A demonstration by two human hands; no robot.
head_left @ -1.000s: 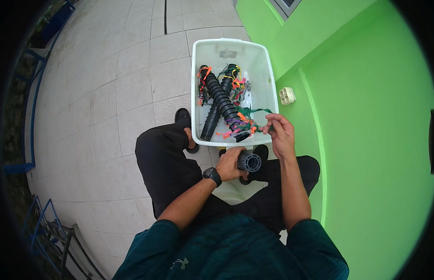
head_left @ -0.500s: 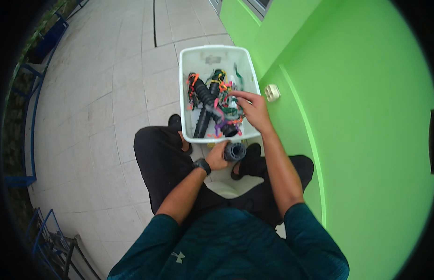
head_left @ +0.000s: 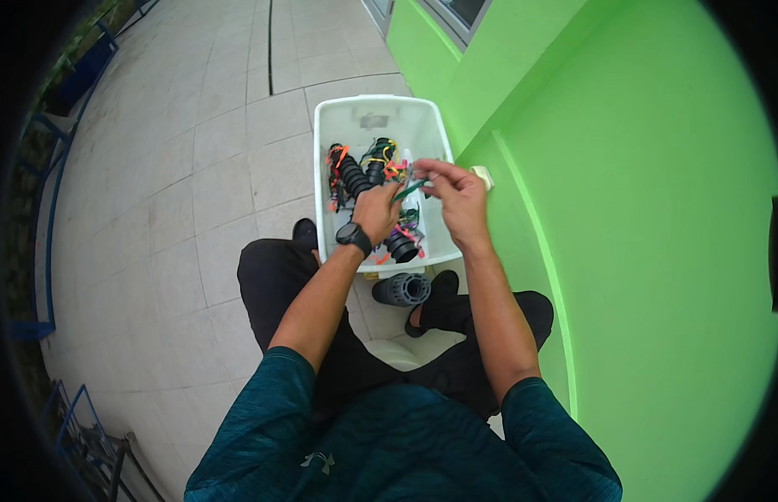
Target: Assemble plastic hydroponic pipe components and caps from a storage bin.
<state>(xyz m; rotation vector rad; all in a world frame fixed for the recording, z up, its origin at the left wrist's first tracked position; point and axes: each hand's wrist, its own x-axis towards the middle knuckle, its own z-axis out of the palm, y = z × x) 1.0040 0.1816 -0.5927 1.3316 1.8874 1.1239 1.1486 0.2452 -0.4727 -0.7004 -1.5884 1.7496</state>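
Pinching a thin green tie [head_left: 408, 190] above the white bin [head_left: 326, 180], the right hand [head_left: 457, 194] grips one end while the left hand [head_left: 377, 212] (watch on its wrist) closes on the other; a black ribbed hose piece [head_left: 402, 289] lies just outside the bin's near wall.

The bin [head_left: 334, 167] looks like smooth, slightly translucent white plastic, and the ribbed hoses [head_left: 355, 177] in it are matt black rubber or plastic, tied with thin, glossy plastic strips in orange, green and pink; the green strip [head_left: 408, 191] between the left hand [head_left: 377, 211] and the right hand [head_left: 456, 194] has the same sheen. At 6 o'clock from the bin lies a short ribbed tube [head_left: 401, 289] of dull dark plastic. The floor [head_left: 196, 151] is matt pale stone tile, the wall [head_left: 640, 209] at 3 o'clock smooth green paint, and the shirt [head_left: 389, 443] fine teal knit cloth.
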